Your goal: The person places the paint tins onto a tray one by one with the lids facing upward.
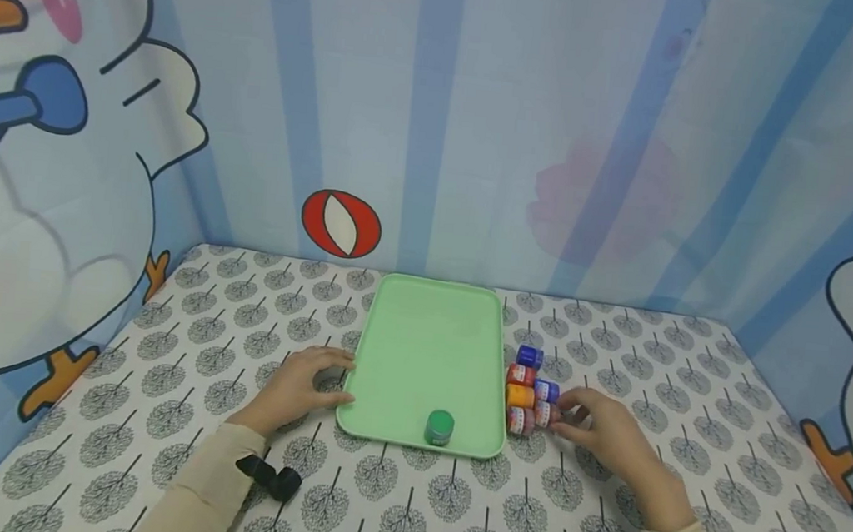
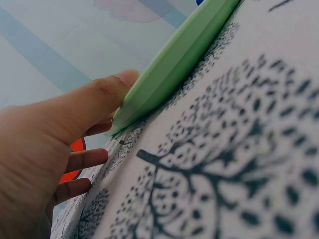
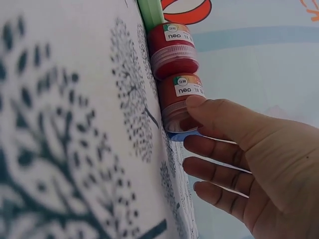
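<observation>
My left hand (image 1: 310, 380) is at the left edge of a light green tray (image 1: 428, 341), its thumb touching the rim and its fingers spread apart. On the tray, near its front edge, stands a small paint jar with a green top (image 1: 440, 427). To the right of the tray, my right hand (image 1: 601, 430) holds the end of a brownish-red paint jar (image 3: 174, 94) between thumb and index finger, the other fingers loosely bent. This jar lies beside a red paint jar (image 3: 172, 40); both carry white labels. The index fingertip is partly hidden behind the jar.
Close along the tray's right edge lie more paint jars: a blue one (image 1: 530, 357), a red one (image 1: 521, 374), an orange one (image 1: 520, 396) and another blue one (image 1: 547, 391). A tree-patterned cloth (image 1: 239, 351) covers the table, with a printed curtain (image 1: 482, 137) behind.
</observation>
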### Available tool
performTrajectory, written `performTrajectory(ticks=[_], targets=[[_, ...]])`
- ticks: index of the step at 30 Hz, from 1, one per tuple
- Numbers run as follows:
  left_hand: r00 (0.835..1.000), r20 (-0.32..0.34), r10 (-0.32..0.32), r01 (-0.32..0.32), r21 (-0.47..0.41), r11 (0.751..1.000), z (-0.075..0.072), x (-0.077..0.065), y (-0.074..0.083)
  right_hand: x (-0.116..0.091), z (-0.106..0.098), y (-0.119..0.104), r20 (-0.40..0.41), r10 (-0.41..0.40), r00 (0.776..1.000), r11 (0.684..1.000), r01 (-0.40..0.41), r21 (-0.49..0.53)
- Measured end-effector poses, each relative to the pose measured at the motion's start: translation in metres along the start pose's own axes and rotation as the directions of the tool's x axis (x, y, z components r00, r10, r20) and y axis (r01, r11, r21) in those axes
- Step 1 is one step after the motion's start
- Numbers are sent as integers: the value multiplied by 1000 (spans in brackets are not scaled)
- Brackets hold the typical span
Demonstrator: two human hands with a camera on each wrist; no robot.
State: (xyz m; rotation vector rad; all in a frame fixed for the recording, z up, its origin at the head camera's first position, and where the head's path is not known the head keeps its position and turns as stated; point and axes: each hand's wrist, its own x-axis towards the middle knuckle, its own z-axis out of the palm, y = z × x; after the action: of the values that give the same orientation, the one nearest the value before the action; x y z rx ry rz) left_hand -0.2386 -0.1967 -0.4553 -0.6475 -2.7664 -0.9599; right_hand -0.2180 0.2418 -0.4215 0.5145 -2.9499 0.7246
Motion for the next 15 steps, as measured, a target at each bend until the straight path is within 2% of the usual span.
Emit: performTrajectory(ticks=[15], targets=[[1000, 8, -5, 5, 15, 1000, 0, -1, 0, -1, 4, -2, 51, 34, 998, 999, -33, -17]])
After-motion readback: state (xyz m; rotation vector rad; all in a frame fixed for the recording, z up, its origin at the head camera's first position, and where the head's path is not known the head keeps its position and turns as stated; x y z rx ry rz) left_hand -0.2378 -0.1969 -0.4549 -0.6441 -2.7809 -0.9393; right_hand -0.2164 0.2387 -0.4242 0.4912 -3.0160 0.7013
